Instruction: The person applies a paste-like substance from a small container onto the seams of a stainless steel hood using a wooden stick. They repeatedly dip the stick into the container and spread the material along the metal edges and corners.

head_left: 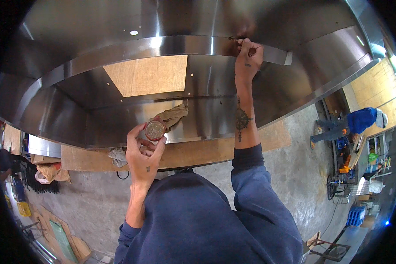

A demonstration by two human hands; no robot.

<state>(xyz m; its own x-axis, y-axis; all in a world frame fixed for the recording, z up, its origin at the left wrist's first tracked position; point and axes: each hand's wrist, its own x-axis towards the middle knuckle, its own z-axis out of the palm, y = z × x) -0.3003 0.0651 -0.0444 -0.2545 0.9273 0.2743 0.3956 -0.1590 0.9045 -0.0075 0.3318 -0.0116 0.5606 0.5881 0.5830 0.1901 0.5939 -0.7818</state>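
Observation:
Between thumb and fingers, my left hand (143, 154) grips a small round tin (155, 130) with a red rim and a dull grey-gold face. Just behind the tin a crumpled brown cloth (174, 115) lies on the steel. My right hand (249, 55) reaches far forward, its fingertips pinched at the upper edge of a long steel strip (176, 45). What those fingers hold is too small to make out; a dark smear shows on the metal beside them. The strip runs across a large brushed-steel housing (158, 79).
A plywood panel (147, 75) shows through an opening in the steel. Along the near edge runs a plywood board (198, 154) with a grey rag (117, 157) on it. At the right, a person in blue (361, 126) bends by a workbench. Concrete floor (92, 196) lies below.

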